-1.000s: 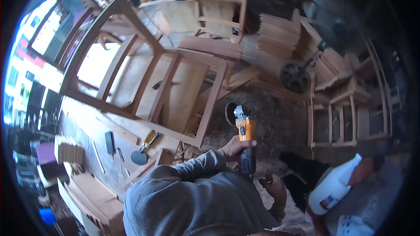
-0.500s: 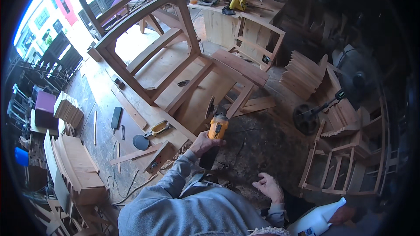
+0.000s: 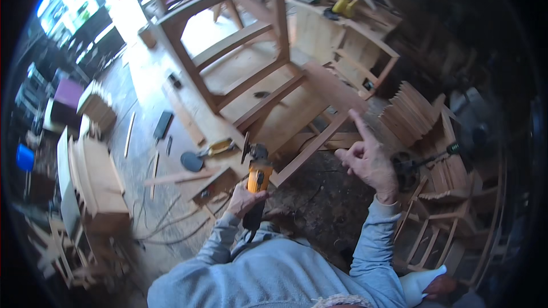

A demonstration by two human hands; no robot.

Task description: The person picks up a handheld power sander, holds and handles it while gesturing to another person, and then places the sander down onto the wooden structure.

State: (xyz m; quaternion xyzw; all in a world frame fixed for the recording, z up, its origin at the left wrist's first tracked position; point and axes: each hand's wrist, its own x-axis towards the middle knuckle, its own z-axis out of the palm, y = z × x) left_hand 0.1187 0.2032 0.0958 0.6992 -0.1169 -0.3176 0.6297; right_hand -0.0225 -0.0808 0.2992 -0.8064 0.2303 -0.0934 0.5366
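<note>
Head view: the left hand (image 3: 246, 198) sits just below the centre of the frame, closed around the dark handle of an orange angle grinder (image 3: 257, 175). The grinder's disc end points up the frame toward the lower rail of the wooden chair frame (image 3: 240, 68), which lies on its side across the upper middle of the picture. A second ago the grinder was right of centre and held upright; half a second ago it was near the middle; now it is lower and closer to the rail, though the disc does not appear to touch the wood.

The bigger change is on the right. The right hand (image 3: 370, 159), which half a second ago was low in the frame and close to the person's body, is now raised at centre right, holding nothing, the index finger stretched up toward the chair frame and the other fingers loosely curled. That reads as a gesture or pointing rather than a grip, so the grinding seems to be paused, with only one hand on the tool.

At left centre a dark round pad (image 3: 192, 161) lies on the floor (image 3: 142, 154) among wood strips. A stack of curved slats (image 3: 412, 115) stands at the right.
</note>
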